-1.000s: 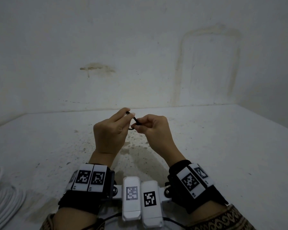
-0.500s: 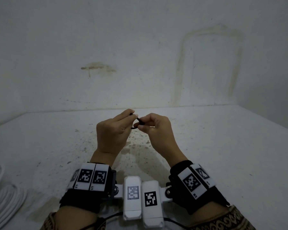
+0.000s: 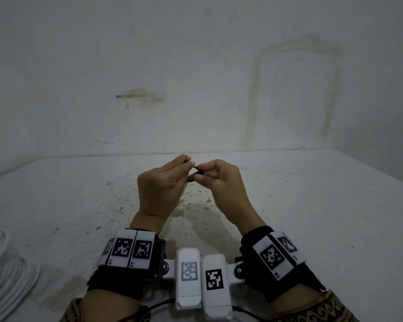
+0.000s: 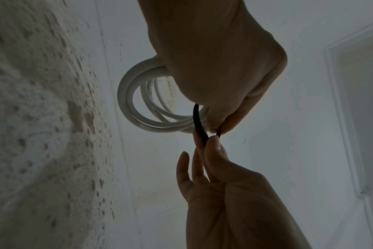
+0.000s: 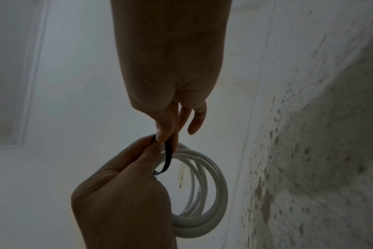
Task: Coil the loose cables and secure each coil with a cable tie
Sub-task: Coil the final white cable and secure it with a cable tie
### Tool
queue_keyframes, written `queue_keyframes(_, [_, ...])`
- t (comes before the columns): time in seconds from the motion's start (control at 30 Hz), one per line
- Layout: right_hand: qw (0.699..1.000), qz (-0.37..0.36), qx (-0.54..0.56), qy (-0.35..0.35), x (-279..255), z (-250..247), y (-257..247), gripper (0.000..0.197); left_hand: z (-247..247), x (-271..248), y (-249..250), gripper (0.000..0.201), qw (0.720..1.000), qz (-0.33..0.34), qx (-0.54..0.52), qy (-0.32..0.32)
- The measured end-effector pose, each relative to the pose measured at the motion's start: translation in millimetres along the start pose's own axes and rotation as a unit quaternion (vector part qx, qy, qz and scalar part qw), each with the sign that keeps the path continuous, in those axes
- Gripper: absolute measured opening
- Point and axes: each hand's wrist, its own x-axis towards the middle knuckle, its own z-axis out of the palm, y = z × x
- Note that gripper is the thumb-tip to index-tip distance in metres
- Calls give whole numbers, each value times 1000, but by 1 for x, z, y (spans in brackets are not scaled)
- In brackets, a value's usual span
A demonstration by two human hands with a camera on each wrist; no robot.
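My left hand point(image 3: 165, 182) is held above the table. In the left wrist view its curled fingers point(image 4: 213, 70) grip a small white cable coil point(image 4: 130, 107), which is hidden in the head view. A black cable tie point(image 4: 197, 123) loops around the coil's strands. My left thumb and forefinger pinch one part of it. My right hand point(image 3: 223, 182) faces the left one and pinches the tie point(image 5: 168, 158) between thumb and forefinger point(image 5: 166, 128), its other fingers loose. The coil point(image 5: 219, 185) hangs below the left hand point(image 5: 121, 193). A short piece of the tie point(image 3: 196, 169) shows between the fingertips.
Several white coiled cables point(image 3: 7, 280) lie at the table's near left edge. The white speckled table point(image 3: 312, 217) runs back to a stained wall point(image 3: 196, 89), with another wall at the right.
Both hands keep their pinch on the tie and have drifted slightly right. The fingertips sit a little closer together than a second ago.
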Motion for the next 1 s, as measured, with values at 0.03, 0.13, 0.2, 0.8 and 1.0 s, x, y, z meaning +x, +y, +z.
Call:
queue_keyframes(0.03, [1000,3,6,-2,0,0,0,12,0,0,0,17,1000,2,0,-1])
queue_keyframes(0.13, [1000,0,15,-8,-1,-1,-2,9,0,0,0,18,1000,6,-2,-3])
queue_keyframes(0.2, [1000,0,16,-15,-1,-2,-3,8,1,0,0,18,1000,5,0,-4])
queue_keyframes(0.8, [989,46,136,29,-6,0,-11,11,2,1,5,17,999,-35,-29,26])
queue_keyframes(1.0, [995,40,78,39,-3,-4,-8,10,3,0,6,21,999,-8,-39,1])
